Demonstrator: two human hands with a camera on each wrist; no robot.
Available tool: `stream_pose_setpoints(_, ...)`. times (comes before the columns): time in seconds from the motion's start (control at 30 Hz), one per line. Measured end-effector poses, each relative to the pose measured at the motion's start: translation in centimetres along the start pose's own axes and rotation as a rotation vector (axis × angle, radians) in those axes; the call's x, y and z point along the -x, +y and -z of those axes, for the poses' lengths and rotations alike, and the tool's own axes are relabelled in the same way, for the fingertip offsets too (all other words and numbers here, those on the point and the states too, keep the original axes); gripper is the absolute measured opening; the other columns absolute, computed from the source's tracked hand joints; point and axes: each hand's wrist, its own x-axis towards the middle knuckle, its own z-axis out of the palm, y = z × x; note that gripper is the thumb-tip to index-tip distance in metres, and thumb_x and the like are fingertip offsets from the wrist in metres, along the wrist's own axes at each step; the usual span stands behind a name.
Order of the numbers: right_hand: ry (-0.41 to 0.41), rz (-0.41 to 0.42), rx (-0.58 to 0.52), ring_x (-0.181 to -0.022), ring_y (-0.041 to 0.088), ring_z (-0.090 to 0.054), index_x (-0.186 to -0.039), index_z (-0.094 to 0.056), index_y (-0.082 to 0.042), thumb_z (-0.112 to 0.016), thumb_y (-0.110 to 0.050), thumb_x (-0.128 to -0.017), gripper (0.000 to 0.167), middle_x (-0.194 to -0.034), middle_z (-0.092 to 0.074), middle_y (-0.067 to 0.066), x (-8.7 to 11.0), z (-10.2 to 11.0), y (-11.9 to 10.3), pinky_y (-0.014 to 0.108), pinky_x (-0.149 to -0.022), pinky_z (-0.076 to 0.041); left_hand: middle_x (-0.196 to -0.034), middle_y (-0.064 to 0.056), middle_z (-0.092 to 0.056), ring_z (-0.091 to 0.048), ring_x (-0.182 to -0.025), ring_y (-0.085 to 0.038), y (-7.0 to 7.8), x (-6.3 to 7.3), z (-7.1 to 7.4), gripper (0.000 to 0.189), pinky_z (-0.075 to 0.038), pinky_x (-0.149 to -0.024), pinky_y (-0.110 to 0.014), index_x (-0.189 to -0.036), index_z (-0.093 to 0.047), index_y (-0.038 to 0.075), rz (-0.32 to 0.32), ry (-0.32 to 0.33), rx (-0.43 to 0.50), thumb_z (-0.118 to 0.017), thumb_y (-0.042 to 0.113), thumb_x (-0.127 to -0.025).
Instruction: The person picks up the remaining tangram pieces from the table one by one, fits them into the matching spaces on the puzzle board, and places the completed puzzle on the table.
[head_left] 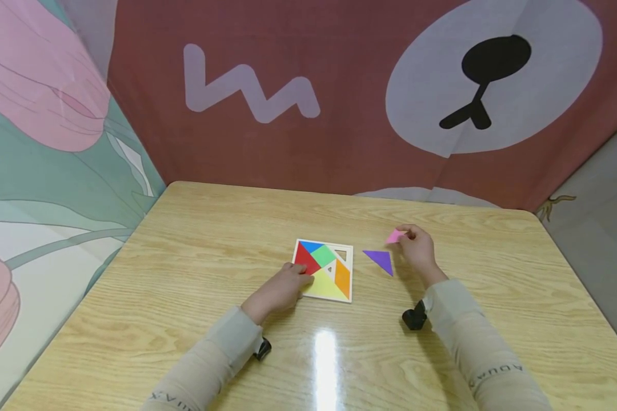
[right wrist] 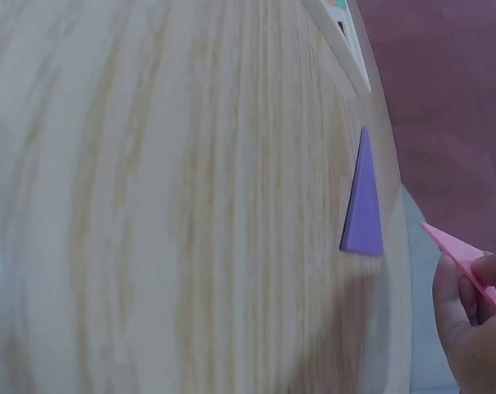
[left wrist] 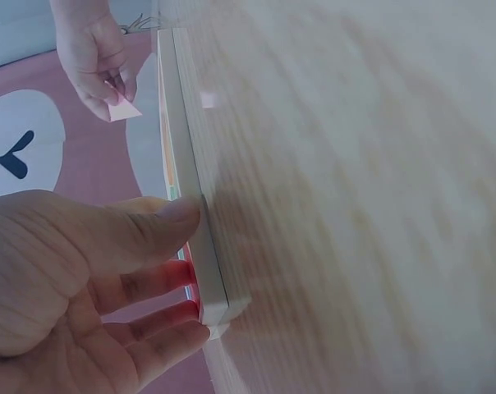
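Observation:
A tangram board (head_left: 351, 274) with a white frame lies on the table; red, blue, green, yellow and orange pieces sit in it. Bare gaps show at its upper right and near its middle. My left hand (head_left: 283, 287) holds the board's lower-left corner. Its thumb (left wrist: 178, 215) lies on the frame's edge, the other fingers over the red piece. My right hand (head_left: 418, 249) pinches a small pink triangle (head_left: 395, 236) between thumb and fingertips, raised off the table. A purple triangle (right wrist: 364, 209) lies flat between the board and my right hand.
The wooden table (head_left: 195, 245) reaches back to a hanging brown cloth (head_left: 288, 154) with a printed cartoon face. Patterned cloth (head_left: 46, 171) hangs along the left side. A black device (head_left: 414, 317) is strapped under the right wrist, another (head_left: 263, 349) under the left.

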Motion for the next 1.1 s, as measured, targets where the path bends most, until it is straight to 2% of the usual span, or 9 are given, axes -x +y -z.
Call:
stream_pose_setpoints(0.17, 0.013, 0.049, 0.004, -0.064, 0.009, -0.041, -0.102, -0.059, 0.005, -0.049, 0.0, -0.083, 0.022, -0.073, -0.046, 0.005, 0.2, -0.4, -0.3, 0.015, -0.05, -0.037, -0.112, -0.012, -0.049, -0.043, -0.096, -0.026, -0.1, -0.1, -0.2, 0.024, -0.038, -0.084, -0.033, -0.1, -0.058, 0.01, -0.005, 0.003, -0.015, -0.06, 0.004, -0.077)
stream_pose_setpoints(0.47, -0.028, 0.024, -0.005, -0.074, 0.013, -0.043, -0.1, -0.059, 0.006, -0.053, 0.0, -0.082, 0.02, -0.081, -0.049, 0.008, 0.6, -1.3, -0.8, 0.014, -0.057, -0.041, -0.114, -0.013, -0.048, -0.043, -0.096, -0.026, -0.1, -0.1, -0.1, 0.026, -0.037, -0.084, -0.033, -0.103, -0.058, 0.01, 0.001, -0.005, -0.019, -0.06, 0.005, -0.077)
stream_pose_setpoints(0.6, -0.045, 0.037, -0.077, -0.072, 0.013, -0.046, -0.097, -0.059, 0.008, -0.055, 0.0, -0.081, 0.018, -0.079, -0.05, 0.01, 1.0, -1.5, -0.8, 0.017, -0.06, -0.045, -0.115, -0.013, -0.048, -0.043, -0.098, -0.026, -0.2, -0.1, -0.2, 0.027, -0.037, -0.085, -0.033, -0.103, -0.058, 0.009, 0.001, -0.003, -0.013, -0.061, 0.005, -0.077)
stream_pose_setpoints(0.63, -0.051, 0.057, -0.137, -0.07, 0.012, -0.047, -0.093, -0.061, 0.007, -0.057, 0.001, -0.08, 0.016, -0.076, -0.05, 0.01, 1.0, -1.6, -0.6, 0.018, -0.059, -0.046, -0.115, -0.013, -0.048, -0.043, -0.098, -0.026, -0.2, -0.1, -0.2, 0.027, -0.037, -0.085, -0.033, -0.103, -0.058, 0.01, 0.002, -0.004, -0.014, -0.061, 0.005, -0.077)
stream_pose_setpoints(0.7, -0.061, 0.053, -0.18, -0.069, 0.013, -0.049, -0.092, -0.061, 0.008, -0.057, 0.001, -0.08, 0.014, -0.076, -0.05, 0.011, 1.1, -1.8, -0.6, 0.019, -0.06, -0.047, -0.114, -0.013, -0.048, -0.043, -0.097, -0.026, -0.3, -0.2, -0.2, 0.027, -0.037, -0.085, -0.033, -0.103, -0.058, 0.01, 0.003, -0.008, -0.012, -0.061, 0.005, -0.077)
stream_pose_setpoints(0.83, -0.096, 0.013, -0.218, -0.069, 0.012, -0.051, -0.095, -0.059, 0.01, -0.054, 0.004, -0.081, 0.016, -0.08, -0.05, 0.013, 1.1, -2.2, -0.6, 0.02, -0.063, -0.048, -0.113, -0.012, -0.048, -0.043, -0.096, -0.025, -0.2, -0.2, -0.1, 0.026, -0.037, -0.084, -0.032, -0.103, -0.058, 0.011, 0.007, -0.013, -0.012, -0.06, 0.005, -0.078)
stream_pose_setpoints(0.93, -0.125, -0.029, -0.164, -0.073, 0.013, -0.053, -0.101, -0.055, 0.012, -0.051, 0.004, -0.083, 0.021, -0.088, -0.051, 0.016, 1.2, -2.5, -0.9, 0.022, -0.067, -0.048, -0.114, -0.012, -0.048, -0.043, -0.095, -0.025, -0.2, -0.2, 0.0, 0.027, -0.038, -0.084, -0.032, -0.103, -0.058, 0.011, 0.012, -0.012, -0.011, -0.06, 0.005, -0.078)
stream_pose_setpoints(1.1, -0.163, -0.061, -0.157, -0.077, 0.015, -0.053, -0.102, -0.055, 0.011, -0.05, 0.004, -0.083, 0.021, -0.091, -0.051, 0.015, 1.7, -3.0, -1.4, 0.022, -0.068, -0.047, -0.117, -0.012, -0.047, -0.042, -0.098, -0.025, -0.1, -0.1, 0.0, 0.03, -0.037, -0.086, -0.033, -0.107, -0.058, 0.01, 0.029, -0.028, 0.0, -0.059, 0.004, -0.078)
